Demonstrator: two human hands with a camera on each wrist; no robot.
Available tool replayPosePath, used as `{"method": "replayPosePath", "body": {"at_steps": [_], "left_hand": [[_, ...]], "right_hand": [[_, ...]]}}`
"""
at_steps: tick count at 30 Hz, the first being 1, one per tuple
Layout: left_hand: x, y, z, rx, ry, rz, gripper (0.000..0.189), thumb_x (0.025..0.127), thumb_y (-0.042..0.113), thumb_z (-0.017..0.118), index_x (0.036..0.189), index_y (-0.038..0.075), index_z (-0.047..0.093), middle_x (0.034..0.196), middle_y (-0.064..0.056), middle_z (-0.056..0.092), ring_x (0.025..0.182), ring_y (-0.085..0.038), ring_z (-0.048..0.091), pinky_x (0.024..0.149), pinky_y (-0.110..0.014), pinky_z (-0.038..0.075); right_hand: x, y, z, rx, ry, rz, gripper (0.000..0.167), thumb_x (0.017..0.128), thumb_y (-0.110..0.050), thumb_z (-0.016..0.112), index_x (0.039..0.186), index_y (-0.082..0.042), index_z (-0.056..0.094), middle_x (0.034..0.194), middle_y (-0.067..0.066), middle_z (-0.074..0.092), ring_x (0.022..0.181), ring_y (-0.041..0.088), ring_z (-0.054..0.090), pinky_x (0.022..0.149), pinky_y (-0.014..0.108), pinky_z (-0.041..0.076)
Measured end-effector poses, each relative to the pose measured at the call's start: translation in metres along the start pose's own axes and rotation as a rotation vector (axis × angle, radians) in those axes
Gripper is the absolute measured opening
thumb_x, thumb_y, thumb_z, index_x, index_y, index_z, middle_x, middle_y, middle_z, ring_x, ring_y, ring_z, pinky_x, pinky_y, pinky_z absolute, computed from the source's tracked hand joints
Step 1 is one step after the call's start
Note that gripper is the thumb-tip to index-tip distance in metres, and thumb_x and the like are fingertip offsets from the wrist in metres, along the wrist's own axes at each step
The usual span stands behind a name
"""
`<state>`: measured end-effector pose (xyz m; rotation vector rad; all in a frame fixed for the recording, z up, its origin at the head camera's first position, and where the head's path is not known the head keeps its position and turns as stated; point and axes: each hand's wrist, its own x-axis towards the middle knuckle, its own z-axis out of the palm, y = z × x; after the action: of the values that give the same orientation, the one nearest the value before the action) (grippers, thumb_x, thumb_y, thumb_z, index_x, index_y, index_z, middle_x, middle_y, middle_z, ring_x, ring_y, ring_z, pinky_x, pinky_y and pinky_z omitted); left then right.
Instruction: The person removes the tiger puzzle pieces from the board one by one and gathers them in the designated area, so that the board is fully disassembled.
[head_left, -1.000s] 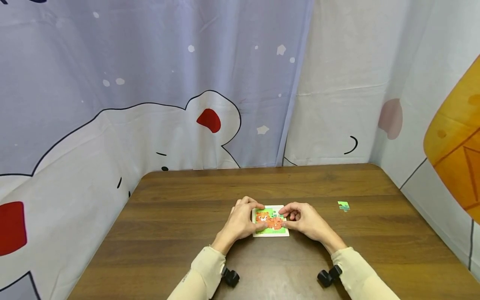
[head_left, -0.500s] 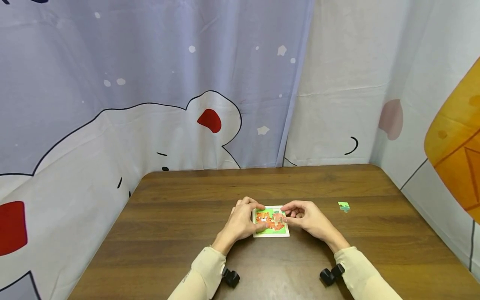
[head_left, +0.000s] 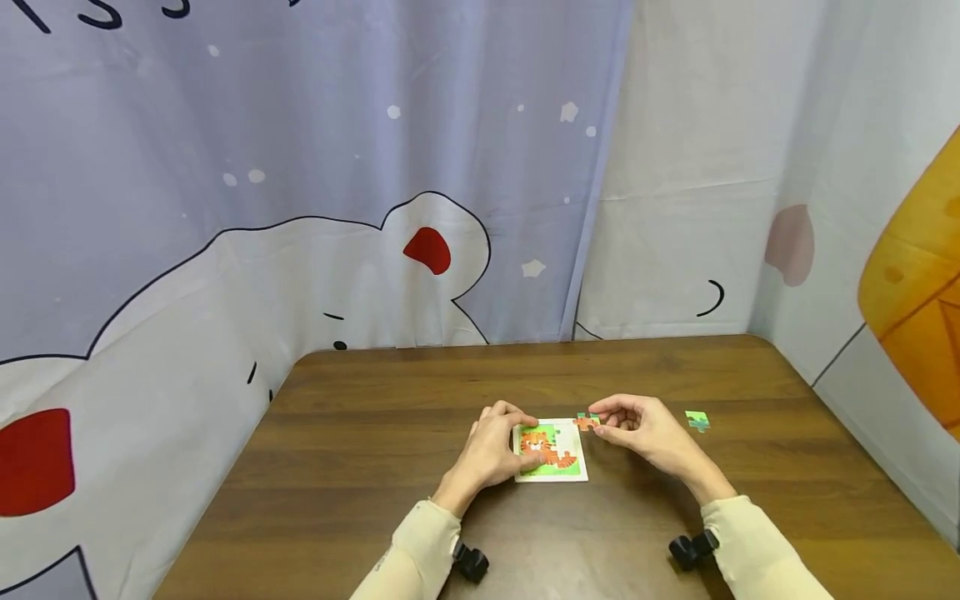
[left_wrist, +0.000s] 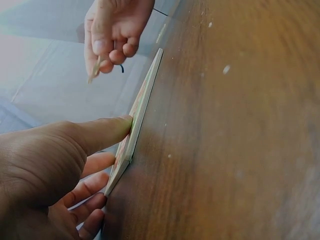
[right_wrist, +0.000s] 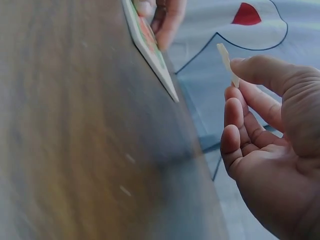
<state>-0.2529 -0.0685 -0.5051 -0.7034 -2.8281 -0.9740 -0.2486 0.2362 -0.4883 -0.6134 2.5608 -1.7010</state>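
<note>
A small white-framed jigsaw puzzle board (head_left: pixel 555 478) with an orange tiger on green lies on the table. My left hand (head_left: pixel 491 450) holds it at its left side, thumb on the picture and the other fingers around the far left corner. Several pieces sit in the frame; a pale gap shows at its upper right. Between thumb and index finger, my right hand (head_left: pixel 648 433) pinches an orange-and-green puzzle piece (head_left: pixel 585 422) near the board's upper right corner. In the right wrist view this puzzle piece (right_wrist: pixel 225 57) appears edge-on, raised off the table.
To the right of my right hand lies a loose green puzzle piece (head_left: pixel 697 420) on the brown wooden table (head_left: pixel 360 467). A printed curtain (head_left: pixel 510 167) hangs behind the table. Each wrist carries a small black camera.
My right hand has lifted the orange piece out of the board and moved right with it, uncovering the gap. My left hand stays on the board. The head view has shifted slightly.
</note>
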Motion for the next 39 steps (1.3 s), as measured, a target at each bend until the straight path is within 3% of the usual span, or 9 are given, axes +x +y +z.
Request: {"method": "replayPosePath", "body": {"at_steps": [10, 16, 25, 39], "left_hand": [[0.001, 0.0, 0.0, 0.006, 0.005, 0.013, 0.054, 0.086, 0.034, 0.098, 0.134, 0.014, 0.081, 0.133, -0.006, 0.067, 0.129, -0.031, 0.059, 0.109, -0.052, 0.048], [-0.001, -0.002, 0.0, -0.007, 0.012, 0.005, 0.054, 0.086, 0.034, 0.098, 0.133, 0.014, 0.081, 0.133, -0.006, 0.067, 0.13, -0.032, 0.059, 0.111, -0.053, 0.047], [-0.001, -0.001, -0.002, -0.013, 0.014, 0.013, 0.055, 0.086, 0.035, 0.098, 0.134, 0.013, 0.081, 0.134, -0.007, 0.067, 0.128, -0.032, 0.059, 0.11, -0.054, 0.047], [0.0, 0.001, -0.001, -0.001, 0.007, 0.007, 0.055, 0.086, 0.035, 0.098, 0.134, 0.015, 0.081, 0.134, -0.005, 0.067, 0.129, -0.031, 0.059, 0.11, -0.053, 0.048]], "right_hand": [[-0.016, -0.009, -0.047, -0.038, 0.085, 0.021, 0.029, 0.1, -0.007, 0.084, 0.127, 0.0, 0.077, 0.097, 0.011, 0.072, 0.085, 0.014, 0.068, 0.072, 0.022, 0.057], [-0.028, -0.008, -0.074, -0.098, 0.113, -0.004, 0.028, 0.101, -0.005, 0.081, 0.128, 0.001, 0.076, 0.097, 0.008, 0.072, 0.085, 0.012, 0.069, 0.072, 0.022, 0.058], [-0.054, -0.002, -0.107, -0.09, 0.153, -0.012, 0.032, 0.103, -0.003, 0.079, 0.133, 0.006, 0.073, 0.096, 0.007, 0.073, 0.084, 0.015, 0.072, 0.072, 0.023, 0.059], [-0.084, 0.019, -0.125, -0.139, 0.176, 0.04, 0.034, 0.102, -0.005, 0.081, 0.133, 0.007, 0.072, 0.097, 0.008, 0.074, 0.084, 0.011, 0.07, 0.071, 0.023, 0.057]]}}
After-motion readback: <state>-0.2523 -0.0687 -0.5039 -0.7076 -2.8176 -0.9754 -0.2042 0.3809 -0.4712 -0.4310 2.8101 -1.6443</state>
